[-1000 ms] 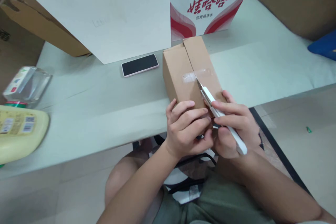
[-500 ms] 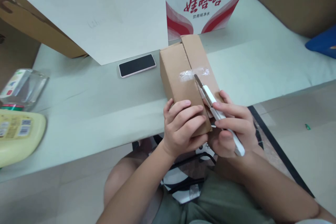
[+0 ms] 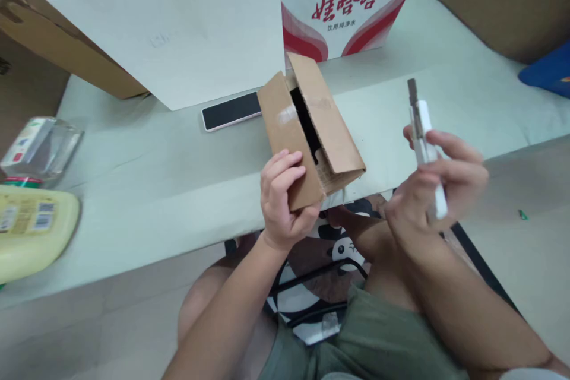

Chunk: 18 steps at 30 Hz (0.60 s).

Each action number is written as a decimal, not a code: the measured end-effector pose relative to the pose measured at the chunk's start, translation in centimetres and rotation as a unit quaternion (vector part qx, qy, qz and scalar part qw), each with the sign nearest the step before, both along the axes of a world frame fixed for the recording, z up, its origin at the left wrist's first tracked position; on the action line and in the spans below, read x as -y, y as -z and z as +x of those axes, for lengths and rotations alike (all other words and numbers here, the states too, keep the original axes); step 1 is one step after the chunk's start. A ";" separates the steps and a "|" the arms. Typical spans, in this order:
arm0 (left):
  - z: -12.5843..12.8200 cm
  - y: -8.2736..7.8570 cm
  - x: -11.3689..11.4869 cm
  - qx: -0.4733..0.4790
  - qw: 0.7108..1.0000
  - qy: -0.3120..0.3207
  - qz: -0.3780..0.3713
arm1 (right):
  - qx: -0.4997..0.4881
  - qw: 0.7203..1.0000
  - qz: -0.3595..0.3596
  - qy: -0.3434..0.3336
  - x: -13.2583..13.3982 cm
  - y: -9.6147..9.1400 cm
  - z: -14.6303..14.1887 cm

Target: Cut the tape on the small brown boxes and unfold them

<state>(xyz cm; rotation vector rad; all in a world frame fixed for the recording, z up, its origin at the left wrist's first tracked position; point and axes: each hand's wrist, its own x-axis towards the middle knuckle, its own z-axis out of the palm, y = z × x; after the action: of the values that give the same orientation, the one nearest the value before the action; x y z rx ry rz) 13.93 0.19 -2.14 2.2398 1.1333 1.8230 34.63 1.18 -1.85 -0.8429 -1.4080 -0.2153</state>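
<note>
A small brown cardboard box (image 3: 329, 124) rests at the near edge of the pale table (image 3: 178, 178). Its two top flaps stand apart with a dark gap between them. Cut clear tape clings to the left flap. My left hand (image 3: 282, 199) is closed round the box's near left corner. My right hand (image 3: 439, 187) is lifted to the right of the box, away from it. It grips a white utility knife (image 3: 423, 136) with the blade pointing up.
A phone (image 3: 231, 111) lies face up left of the box. Behind stand a big white carton (image 3: 178, 29) and a red-and-white printed carton (image 3: 351, 0). A yellow bottle (image 3: 31, 225) and a clear package (image 3: 40, 145) lie at the far left. A blue object (image 3: 547, 74) is at right.
The knife came off the taped seam and my right hand lifted it away to the right. The box's top flaps have parted and the box tilted under my left hand.
</note>
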 end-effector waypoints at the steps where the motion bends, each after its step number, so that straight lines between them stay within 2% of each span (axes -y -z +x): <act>1: -0.4 0.1 -0.3 0.012 1.000 0.002 0.002 | 0.009 0.999 -0.038 0.022 -0.5 0.0 0.3; 4: -1.4 0.4 -1.1 0.056 0.998 0.000 0.004 | 0.089 0.967 -0.234 0.052 -1.4 0.7 0.8; 9: -3.0 0.8 -1.7 0.116 0.993 -0.019 -0.023 | 0.167 0.887 -0.427 0.058 -2.2 2.8 0.6; 14: -5.3 0.1 -1.9 0.186 0.969 -0.122 -0.106 | 0.207 0.818 -0.533 0.056 -2.5 3.8 0.3; 16: -6.5 -0.1 -2.1 0.217 0.949 -0.166 -0.158 | 0.228 0.806 -0.544 0.051 -2.3 3.8 0.0; 18: -7.7 -0.1 -2.4 0.247 0.923 -0.185 -0.228 | 0.238 0.810 -0.535 0.034 -2.1 3.7 -0.4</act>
<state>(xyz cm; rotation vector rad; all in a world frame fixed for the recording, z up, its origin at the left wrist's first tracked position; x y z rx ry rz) 6.28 2.55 -2.03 1.2807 1.7097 1.8270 34.26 3.32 -5.56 -1.8611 -1.9820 0.4069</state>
